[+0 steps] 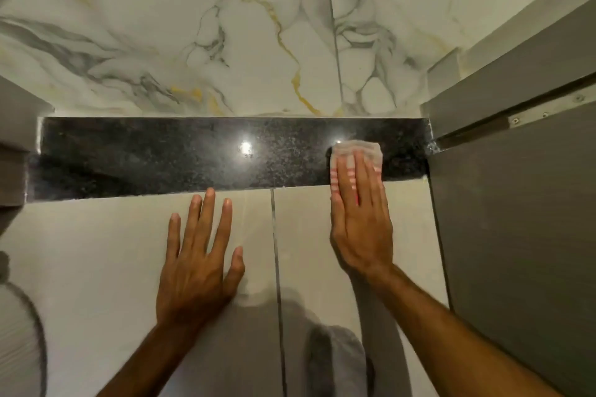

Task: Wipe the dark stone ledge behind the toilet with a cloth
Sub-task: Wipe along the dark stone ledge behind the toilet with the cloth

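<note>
A dark speckled stone ledge runs across the middle of the view, below a marbled wall. Near its right end lies a pale cloth with pink stripes. My right hand presses flat on that cloth, fingers together, fingertips on the ledge and the palm over the tile front below. My left hand rests flat with fingers spread on the pale tiled face below the ledge, holding nothing; its fingertips reach just under the ledge's front edge.
A grey partition panel with a metal strip stands close on the right, meeting the ledge's right end. A grey block closes the left end. A white marbled wall rises behind. A tile seam runs down between my hands.
</note>
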The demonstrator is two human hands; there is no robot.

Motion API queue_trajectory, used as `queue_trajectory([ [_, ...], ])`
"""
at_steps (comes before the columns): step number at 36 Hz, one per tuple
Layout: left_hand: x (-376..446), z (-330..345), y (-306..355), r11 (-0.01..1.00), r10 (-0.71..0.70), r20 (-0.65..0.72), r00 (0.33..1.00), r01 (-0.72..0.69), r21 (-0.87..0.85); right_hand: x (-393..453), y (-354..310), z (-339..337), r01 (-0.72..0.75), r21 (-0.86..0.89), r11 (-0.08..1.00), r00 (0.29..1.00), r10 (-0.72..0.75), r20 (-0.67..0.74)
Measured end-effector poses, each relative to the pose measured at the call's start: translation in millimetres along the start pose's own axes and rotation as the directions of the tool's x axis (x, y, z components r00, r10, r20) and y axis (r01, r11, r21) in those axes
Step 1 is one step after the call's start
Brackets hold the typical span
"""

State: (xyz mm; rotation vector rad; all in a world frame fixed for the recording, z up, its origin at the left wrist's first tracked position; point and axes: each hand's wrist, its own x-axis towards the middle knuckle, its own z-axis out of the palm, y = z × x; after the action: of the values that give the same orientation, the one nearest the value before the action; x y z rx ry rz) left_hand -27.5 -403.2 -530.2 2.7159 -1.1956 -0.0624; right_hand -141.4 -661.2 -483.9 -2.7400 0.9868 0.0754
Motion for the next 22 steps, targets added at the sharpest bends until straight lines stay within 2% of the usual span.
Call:
queue_trajectory([
  [4, 0.8, -1.8, 0.6, 1.0, -0.021, 0.02, 1.0, 0.021, -0.002, -29.5, 16.6, -5.9, -0.218, 0.019, 0.976, 0.976, 0.217, 0.018],
  [10, 0.5, -2.1, 0.6, 0.999, 0.027, -0.01, 1.0, -0.027, 0.018, 82.4, 7.8, -12.9, -0.393, 0.035, 0.919, 0.918, 0.394, -0.054],
  [12, 0.1, 0.1, -0.2, 1.0, 0.027, -0.022, 0.999, -0.027, 0.014, 108.9, -17.2, -6.1, -0.378, 0.041, 0.925, 0.924, 0.38, -0.042],
  [14, -0.6, 3.1, -1.4, 0.999, 0.031, -0.029, 0.999, -0.031, 0.014, 106.3, -51.7, 4.9, -0.277, 0.033, 0.96, 0.959, 0.278, -0.047],
  [17, -1.8, 2.5, -2.8, 0.999, 0.039, -0.019, 0.999, -0.038, 0.021, 52.4, -85.2, 20.9, -0.034, 0.035, 0.999, 0.999, 0.035, -0.032],
  [19, -1.8, -0.7, -1.7, 0.999, 0.031, 0.018, 0.999, -0.031, 0.007, 2.0, -78.7, 21.2, 0.07, 0.031, 0.997, 0.997, -0.071, 0.019],
  [21, -0.2, -5.6, 0.6, 1.0, 0.005, 0.064, 0.998, -0.005, -0.001, -36.3, -51.4, 13.6, 0.028, 0.027, 0.999, 0.998, -0.03, 0.063],
  [22, 0.2, -7.8, 2.0, 1.0, -0.009, 0.088, 0.996, 0.009, 0.0, -47.7, -34.7, 7.9, -0.064, 0.038, 0.997, 0.995, 0.061, 0.075],
])
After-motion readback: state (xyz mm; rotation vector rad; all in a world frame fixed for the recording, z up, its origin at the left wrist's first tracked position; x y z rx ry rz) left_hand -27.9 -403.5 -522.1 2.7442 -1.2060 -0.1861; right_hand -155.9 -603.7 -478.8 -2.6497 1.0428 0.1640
